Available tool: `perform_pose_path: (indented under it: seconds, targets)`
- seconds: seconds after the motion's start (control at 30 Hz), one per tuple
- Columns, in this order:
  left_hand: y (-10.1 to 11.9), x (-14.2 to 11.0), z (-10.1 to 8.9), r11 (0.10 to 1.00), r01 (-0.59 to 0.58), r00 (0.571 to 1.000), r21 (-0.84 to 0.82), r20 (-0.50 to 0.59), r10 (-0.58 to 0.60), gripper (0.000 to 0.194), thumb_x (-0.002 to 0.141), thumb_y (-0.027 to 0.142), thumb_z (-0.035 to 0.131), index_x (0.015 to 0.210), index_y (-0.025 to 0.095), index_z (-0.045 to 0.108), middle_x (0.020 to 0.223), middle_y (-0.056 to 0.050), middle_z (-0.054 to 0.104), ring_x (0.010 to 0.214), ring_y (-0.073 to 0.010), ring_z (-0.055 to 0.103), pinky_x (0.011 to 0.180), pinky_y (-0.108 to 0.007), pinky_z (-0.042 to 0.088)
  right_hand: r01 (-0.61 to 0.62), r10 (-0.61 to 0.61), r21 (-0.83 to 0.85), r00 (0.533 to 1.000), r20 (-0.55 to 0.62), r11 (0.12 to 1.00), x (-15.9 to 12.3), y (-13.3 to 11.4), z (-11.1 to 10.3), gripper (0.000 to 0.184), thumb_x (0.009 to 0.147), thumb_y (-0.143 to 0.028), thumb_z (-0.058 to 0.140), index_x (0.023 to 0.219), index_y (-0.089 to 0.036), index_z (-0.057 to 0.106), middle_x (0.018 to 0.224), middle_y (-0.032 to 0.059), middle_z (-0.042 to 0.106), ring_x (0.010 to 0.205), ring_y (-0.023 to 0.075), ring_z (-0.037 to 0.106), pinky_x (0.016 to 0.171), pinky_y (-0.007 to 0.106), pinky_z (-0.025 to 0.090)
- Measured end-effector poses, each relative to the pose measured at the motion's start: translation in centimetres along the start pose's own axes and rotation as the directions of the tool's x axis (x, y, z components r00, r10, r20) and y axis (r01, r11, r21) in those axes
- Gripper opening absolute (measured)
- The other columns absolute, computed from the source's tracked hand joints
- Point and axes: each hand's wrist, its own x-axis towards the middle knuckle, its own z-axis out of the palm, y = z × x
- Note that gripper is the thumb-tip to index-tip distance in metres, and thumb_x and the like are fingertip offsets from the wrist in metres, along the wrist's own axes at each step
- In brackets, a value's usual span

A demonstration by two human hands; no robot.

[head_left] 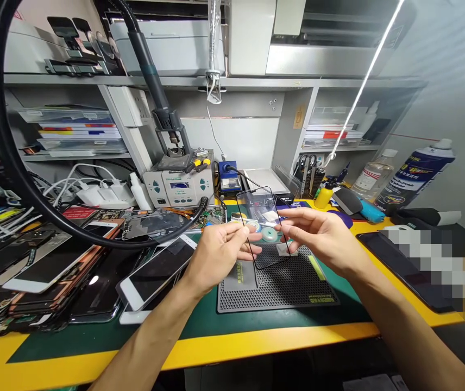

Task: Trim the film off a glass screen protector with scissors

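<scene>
Head view: black-rimmed panel (262, 209) held between both hands (215, 251) (325, 234).

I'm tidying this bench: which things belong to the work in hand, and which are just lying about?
Seemingly in the work:
thin black-edged frame, between left hand and right hand
perforated mat beneath

Apparently just lying about:
white phones
spray can
clear bottle

The left hand (218, 250) grips the left edge of a black-bordered clear panel (262, 207); the right hand (324, 233) holds its right edge. The panel is raised over a perforated grey mat (273, 296), which lies on a green mat (203, 324). A white-framed phone (157, 271) lies left; a spray can (418, 174) stands right.
</scene>
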Motion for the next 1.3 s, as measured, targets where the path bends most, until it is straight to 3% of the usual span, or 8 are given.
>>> perform_pose_path:
  seconds: [0.27, 0.47, 0.67, 0.8, 1.3]
  targets:
    - [-0.2, 0.0, 0.0, 1.000, -0.023, 1.000, -0.004, 0.009, 0.023, 0.031, 0.095, 0.035, 0.061, 0.103, 0.008, 0.072, 0.110, -0.018, 0.078, 0.083, -0.0246, 0.079, 0.072, -0.033, 0.065, -0.014, 0.014, -0.009, 1.000, -0.005, 1.000, -0.1, -0.1, 0.0, 0.045, 0.073, -0.038, 0.089, 0.109, -0.016, 0.074, 0.082, 0.0038, 0.075, 0.064, 0.0132, 0.065, 0.055, 0.023, 0.058]
    - [-0.2, -0.2, 0.0, 0.999, -0.051, 0.998, 0.004, 0.023, 0.051, 0.032, 0.096, 0.037, 0.061, 0.104, 0.009, 0.072, 0.111, -0.017, 0.078, 0.085, -0.0241, 0.078, 0.073, -0.032, 0.065, -0.038, 0.038, 0.017, 0.999, 0.008, 0.999, -0.1, -0.5, 0.0, 0.038, 0.070, -0.036, 0.090, 0.096, -0.015, 0.072, 0.075, 0.0042, 0.074, 0.062, 0.0147, 0.067, 0.056, 0.024, 0.057]
    - [0.1, -0.5, 0.1, 0.993, -0.118, 0.991, 0.025, 0.070, 0.116, 0.030, 0.096, 0.038, 0.062, 0.099, 0.011, 0.074, 0.111, -0.012, 0.079, 0.088, -0.0219, 0.078, 0.077, -0.030, 0.065, 0.025, -0.026, 0.039, 1.000, 0.015, 0.999, -0.7, -1.3, 0.1, 0.028, 0.077, -0.037, 0.086, 0.080, -0.017, 0.067, 0.074, 0.0022, 0.072, 0.060, 0.0134, 0.066, 0.056, 0.023, 0.057]
    - [0.2, -0.8, 0.1, 0.986, -0.157, 0.984, 0.053, 0.088, 0.152, 0.029, 0.096, 0.038, 0.060, 0.097, 0.013, 0.075, 0.111, -0.009, 0.079, 0.086, -0.0203, 0.077, 0.078, -0.028, 0.065, 0.054, -0.055, 0.014, 0.998, 0.017, 0.998, -1.1, -1.4, 0.1, 0.024, 0.080, -0.037, 0.084, 0.084, -0.018, 0.070, 0.068, 0.0013, 0.071, 0.058, 0.0127, 0.064, 0.056, 0.022, 0.055]
    - [0.5, -1.2, 0.4, 0.992, -0.117, 0.989, 0.048, 0.095, 0.112, 0.031, 0.097, 0.037, 0.059, 0.102, 0.011, 0.075, 0.104, -0.010, 0.080, 0.086, -0.0207, 0.078, 0.073, -0.027, 0.064, 0.026, -0.027, 0.061, 0.999, 0.018, 0.998, -0.8, -1.4, -0.2, 0.022, 0.073, -0.033, 0.089, 0.079, -0.018, 0.075, 0.076, 0.0033, 0.071, 0.060, 0.0167, 0.069, 0.051, 0.023, 0.056]
